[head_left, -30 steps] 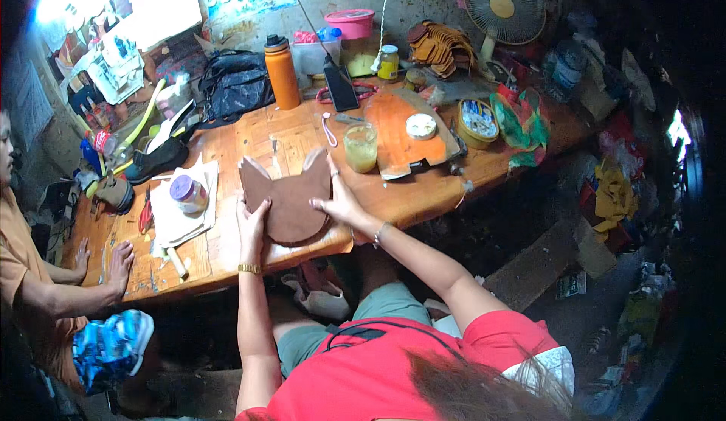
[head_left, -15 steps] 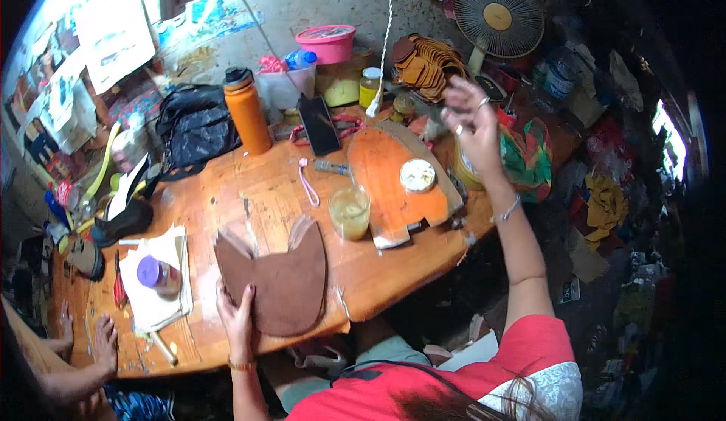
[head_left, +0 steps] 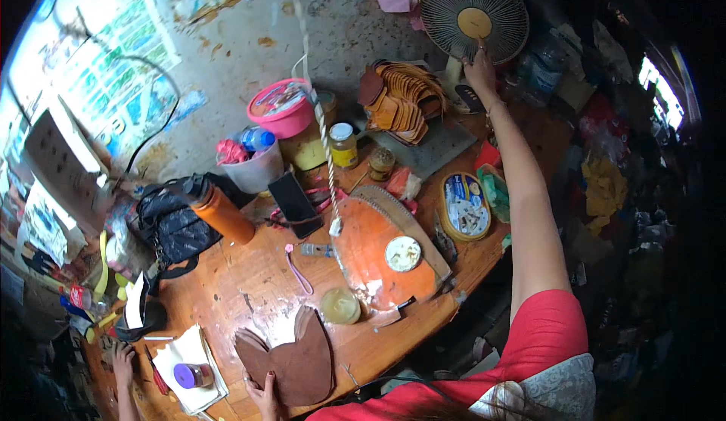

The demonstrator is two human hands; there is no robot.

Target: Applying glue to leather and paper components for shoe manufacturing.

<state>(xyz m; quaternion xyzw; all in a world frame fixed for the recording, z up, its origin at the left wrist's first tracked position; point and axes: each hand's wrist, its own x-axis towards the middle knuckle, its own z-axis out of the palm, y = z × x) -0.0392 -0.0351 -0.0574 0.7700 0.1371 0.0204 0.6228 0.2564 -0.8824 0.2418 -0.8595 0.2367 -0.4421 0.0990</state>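
Bench clutter, mostly along the back by the stained wall.
Orange bottle beside black bag; pink tub above clear bin; dark phone near it. White round container on orange board, glass of cloudy liquid left of that. Oval tin further right. Purple-lidded jar on pale sheets.
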